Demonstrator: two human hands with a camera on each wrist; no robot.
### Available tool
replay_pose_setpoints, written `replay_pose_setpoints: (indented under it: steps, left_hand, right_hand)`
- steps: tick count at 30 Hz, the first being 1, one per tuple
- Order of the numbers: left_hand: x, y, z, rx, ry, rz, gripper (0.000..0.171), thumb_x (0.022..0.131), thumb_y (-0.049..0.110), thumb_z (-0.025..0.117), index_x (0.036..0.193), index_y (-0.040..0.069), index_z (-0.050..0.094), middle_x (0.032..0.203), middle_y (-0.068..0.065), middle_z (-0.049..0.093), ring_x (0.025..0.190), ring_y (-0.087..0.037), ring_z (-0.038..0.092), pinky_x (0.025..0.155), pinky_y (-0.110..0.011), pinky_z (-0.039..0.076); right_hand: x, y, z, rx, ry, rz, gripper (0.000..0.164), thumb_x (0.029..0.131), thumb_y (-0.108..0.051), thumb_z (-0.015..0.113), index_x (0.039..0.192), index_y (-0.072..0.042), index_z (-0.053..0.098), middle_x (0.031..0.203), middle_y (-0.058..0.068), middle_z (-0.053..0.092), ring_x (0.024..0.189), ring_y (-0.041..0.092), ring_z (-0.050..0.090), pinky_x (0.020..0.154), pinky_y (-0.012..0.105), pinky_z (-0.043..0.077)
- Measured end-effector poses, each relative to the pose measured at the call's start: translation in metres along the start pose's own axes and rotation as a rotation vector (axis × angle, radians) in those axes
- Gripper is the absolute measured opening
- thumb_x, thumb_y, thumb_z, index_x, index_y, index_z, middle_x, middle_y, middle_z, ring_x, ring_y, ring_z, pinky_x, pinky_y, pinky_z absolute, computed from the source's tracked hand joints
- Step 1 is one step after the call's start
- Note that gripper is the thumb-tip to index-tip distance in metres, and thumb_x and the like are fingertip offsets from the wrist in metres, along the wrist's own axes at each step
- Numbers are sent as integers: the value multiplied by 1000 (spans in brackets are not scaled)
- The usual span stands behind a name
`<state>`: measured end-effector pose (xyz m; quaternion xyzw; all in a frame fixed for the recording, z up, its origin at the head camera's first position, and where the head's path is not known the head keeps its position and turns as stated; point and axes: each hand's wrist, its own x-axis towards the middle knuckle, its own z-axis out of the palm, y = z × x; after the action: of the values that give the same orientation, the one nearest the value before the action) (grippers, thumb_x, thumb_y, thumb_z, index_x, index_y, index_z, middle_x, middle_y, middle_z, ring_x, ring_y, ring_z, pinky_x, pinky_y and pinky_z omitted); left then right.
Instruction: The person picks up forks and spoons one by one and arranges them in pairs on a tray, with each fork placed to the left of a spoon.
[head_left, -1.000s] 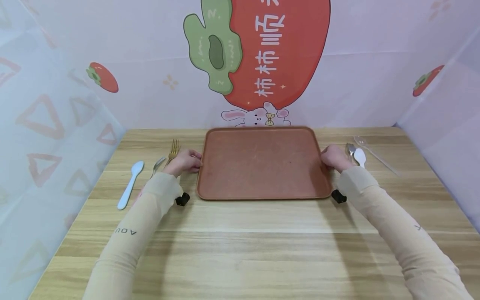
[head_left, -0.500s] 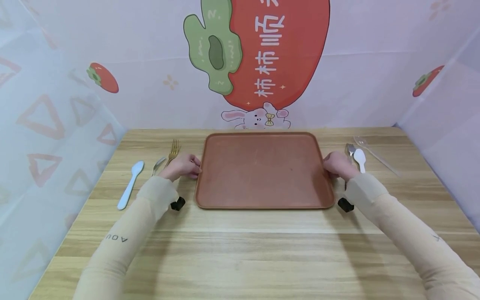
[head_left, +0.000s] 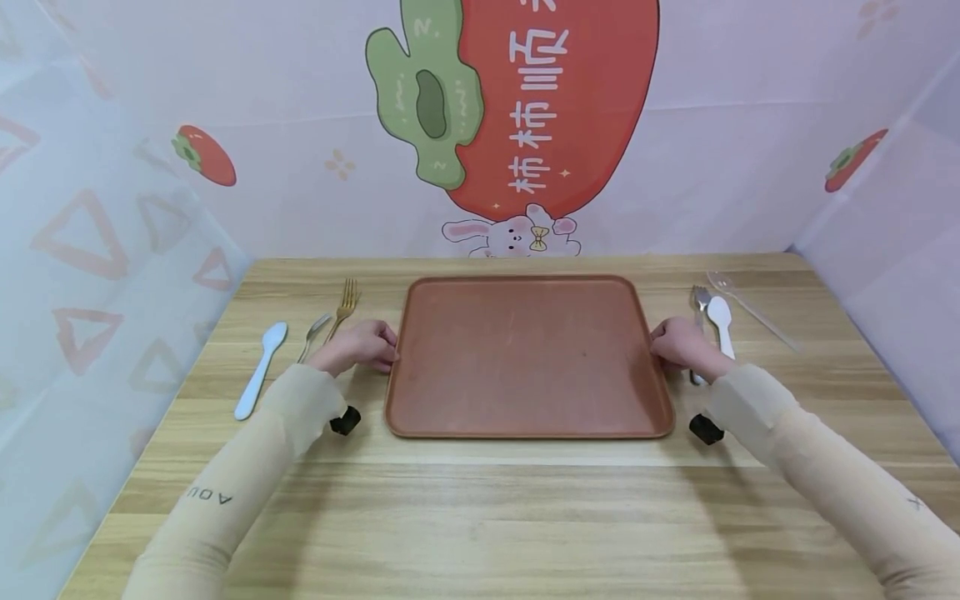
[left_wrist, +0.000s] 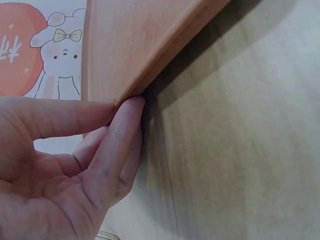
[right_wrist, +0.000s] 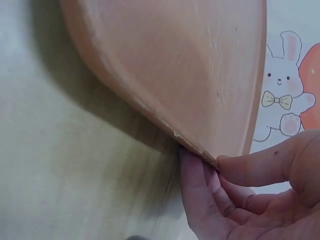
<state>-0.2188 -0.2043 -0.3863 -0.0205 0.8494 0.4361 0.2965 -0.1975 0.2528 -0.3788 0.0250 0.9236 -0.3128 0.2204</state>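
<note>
A brown rectangular tray (head_left: 525, 358) with a low raised rim lies between the two hands, bare on top apart from light scratches. The left hand (head_left: 365, 344) pinches its left rim, thumb on the upper side and fingers beneath, as the left wrist view shows at the tray's edge (left_wrist: 165, 55). On the opposite side the right hand (head_left: 684, 343) pinches the right rim the same way; in the right wrist view the thumb (right_wrist: 255, 167) presses the rim from above with fingertips under it. A shadow falls on the table below the tray edge in both wrist views.
Left on the wooden table (head_left: 480, 525) lie a light blue spoon (head_left: 262, 367), a silver utensil (head_left: 315, 332) and a gold fork (head_left: 347, 302). To the right are a silver fork (head_left: 701, 298), a white spoon (head_left: 721, 318) and a clear plastic spoon (head_left: 753, 310). A printed backdrop (head_left: 300, 208) stands behind.
The tray has moved toward the person, away from the backdrop, with both hands keeping their grip on its sides. The utensils have stayed in place.
</note>
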Motion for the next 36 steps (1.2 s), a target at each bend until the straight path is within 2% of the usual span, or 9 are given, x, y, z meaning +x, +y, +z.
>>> replay_pose_setpoints:
  steps: [6, 8, 12, 15, 21, 30, 36]
  left_hand:
    - [-7, -4, 3, -6, -18, 14, 20, 80, -10, 52, 96, -10, 41, 85, -12, 46, 65, -13, 56, 66, -24, 55]
    - [-10, -5, 4, -13, -19, 16, 20, 79, -10, 52, 96, -10, 41, 84, -12, 46, 65, -14, 56, 66, -25, 55]
    - [-14, -7, 7, -38, -5, 10, 21, 78, -11, 54, 94, -10, 41, 80, -10, 48, 63, -13, 55, 63, -24, 55]
    - [-16, -9, 9, -50, 4, 5, 21, 77, -12, 55, 92, -8, 40, 77, -9, 49, 60, -12, 55, 60, -24, 55]
    - [-24, -12, 14, -66, 5, 7, 21, 77, -13, 55, 90, -8, 40, 75, -9, 49, 58, -12, 56, 60, -26, 55]
    - [-35, -17, 21, -48, -5, 27, 20, 77, -12, 55, 90, -7, 41, 76, -8, 50, 64, -13, 53, 60, -26, 55]
    - [-42, -22, 26, -57, 10, 47, 21, 76, -11, 56, 89, -7, 41, 74, -7, 51, 60, -12, 55, 59, -27, 55]
  right_hand:
    - [-7, 4, 4, 2, 6, -17, 13, 70, 1, 44, 75, 4, 56, 54, 0, 47, 45, 7, 45, 44, 20, 40]
    - [-9, 4, 5, -3, 13, -17, 13, 72, 1, 46, 78, 6, 56, 61, 4, 52, 49, 9, 49, 46, 22, 44]
    - [-14, 5, 8, -8, 23, -4, 25, 75, -1, 50, 95, 14, 54, 79, 15, 58, 57, 11, 55, 51, 25, 50]
    - [-17, 6, 10, 4, 12, 8, 27, 77, -1, 52, 99, 15, 53, 82, 17, 58, 58, 11, 56, 52, 25, 51]
    - [-23, 8, 14, 65, -15, 17, 25, 78, 2, 51, 98, 16, 52, 79, 15, 58, 55, 11, 58, 53, 26, 53]
    - [-38, 15, 18, 50, -9, -26, 22, 76, 1, 54, 92, 15, 52, 72, 11, 59, 52, 10, 57, 50, 26, 51]
    - [-42, 16, 23, 97, -4, -36, 21, 75, 2, 52, 92, 15, 51, 75, 13, 59, 52, 12, 59, 50, 27, 53]
